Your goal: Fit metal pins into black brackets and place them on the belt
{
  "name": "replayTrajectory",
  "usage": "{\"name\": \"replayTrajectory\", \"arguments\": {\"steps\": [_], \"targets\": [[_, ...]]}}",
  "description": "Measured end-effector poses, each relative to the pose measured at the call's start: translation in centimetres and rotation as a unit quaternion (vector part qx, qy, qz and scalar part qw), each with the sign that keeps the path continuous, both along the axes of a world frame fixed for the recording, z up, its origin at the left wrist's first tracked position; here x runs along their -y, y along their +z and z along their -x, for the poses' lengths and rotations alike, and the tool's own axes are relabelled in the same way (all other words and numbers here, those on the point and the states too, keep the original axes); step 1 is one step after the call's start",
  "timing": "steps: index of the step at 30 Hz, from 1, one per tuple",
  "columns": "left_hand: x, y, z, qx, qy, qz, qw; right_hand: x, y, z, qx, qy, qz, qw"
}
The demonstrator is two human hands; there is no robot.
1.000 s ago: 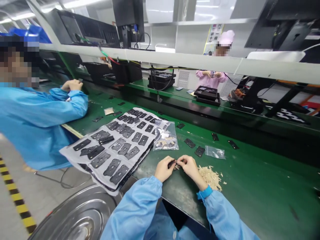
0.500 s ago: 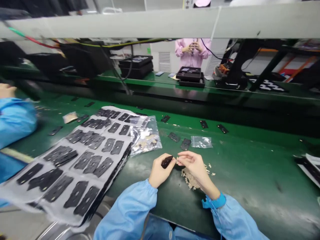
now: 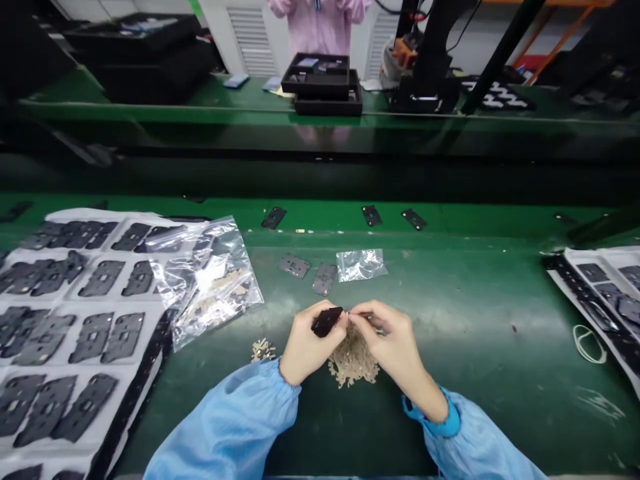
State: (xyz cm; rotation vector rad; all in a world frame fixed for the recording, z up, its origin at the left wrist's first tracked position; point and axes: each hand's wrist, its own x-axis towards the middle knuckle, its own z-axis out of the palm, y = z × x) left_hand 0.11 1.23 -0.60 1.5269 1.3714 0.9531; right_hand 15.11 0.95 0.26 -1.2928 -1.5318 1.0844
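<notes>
My left hand [image 3: 311, 343] is closed around a small black plate [image 3: 327, 321], held tilted above the green bench. The fingertips of my right hand [image 3: 387, 333] are pinched together at the plate's right edge, touching or nearly touching my left fingers. Whatever lies in that pinch is too small to make out now. Beneath and between both hands spreads a pile of small beige pieces [image 3: 353, 363]. A smaller cluster of such pieces [image 3: 263, 350] lies left of my left wrist.
At left, a white-lined tray [image 3: 65, 327] carries rows of black plates, with a clear bag of beige pieces [image 3: 215, 280] overlapping it. Loose plates [image 3: 325, 279] and a small clear bag [image 3: 361, 265] lie ahead. Another tray [image 3: 590, 293] stands right. A person in pink [image 3: 320, 27] is across the bench.
The view has turned right and downward. My right fingertips have come up to the black plate; a small pale piece seen in them earlier is now hidden. The left hand still holds the plate.
</notes>
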Motion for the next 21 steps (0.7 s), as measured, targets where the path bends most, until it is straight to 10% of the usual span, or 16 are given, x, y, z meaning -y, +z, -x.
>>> {"name": "replayTrajectory", "arguments": {"steps": [21], "targets": [[0.71, 0.13, 0.69, 0.051, -0.003, 0.028, 0.998, 0.37, 0.23, 0.07, 0.037, 0.073, -0.016, 0.997]]}}
